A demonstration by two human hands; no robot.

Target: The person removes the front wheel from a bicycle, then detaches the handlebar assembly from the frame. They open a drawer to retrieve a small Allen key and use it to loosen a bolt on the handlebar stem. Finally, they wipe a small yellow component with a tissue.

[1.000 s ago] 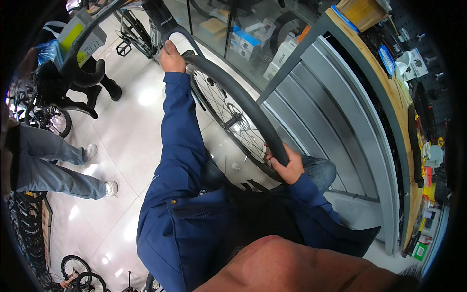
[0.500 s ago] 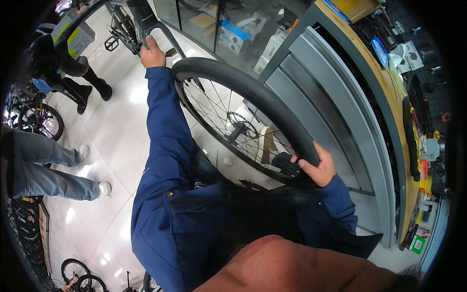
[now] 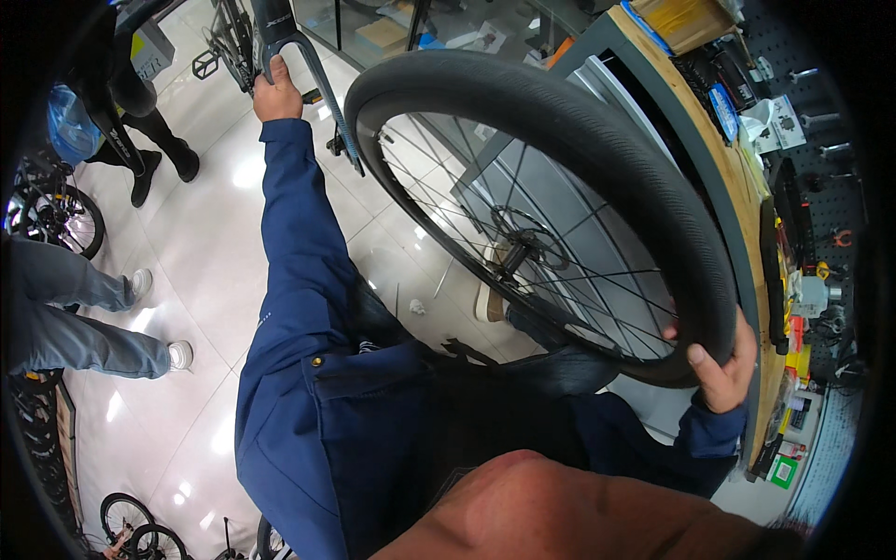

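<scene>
A bicycle wheel with a black tyre, thin spokes and a disc brake rotor is held up on the right. My right hand is closed round its near right edge, thumb over the tyre. At the upper left, my left hand grips a dark bicycle fork near its crown, so the fingers are partly hidden. One fork leg points down beside the wheel's left edge; whether they touch, I cannot tell. Behind the fork, a crank and pedal show.
A wooden-topped workbench with grey drawers runs along the right, tools and packages on it. Glass cabinets stand ahead. Two other people's legs are at the left. Parked bicycles stand beyond, and a small white scrap lies on the tiled floor.
My right hand has moved the wheel right and up toward me, so it looks larger and has drawn away from the fork. My left hand keeps its grip, shifted slightly left.
</scene>
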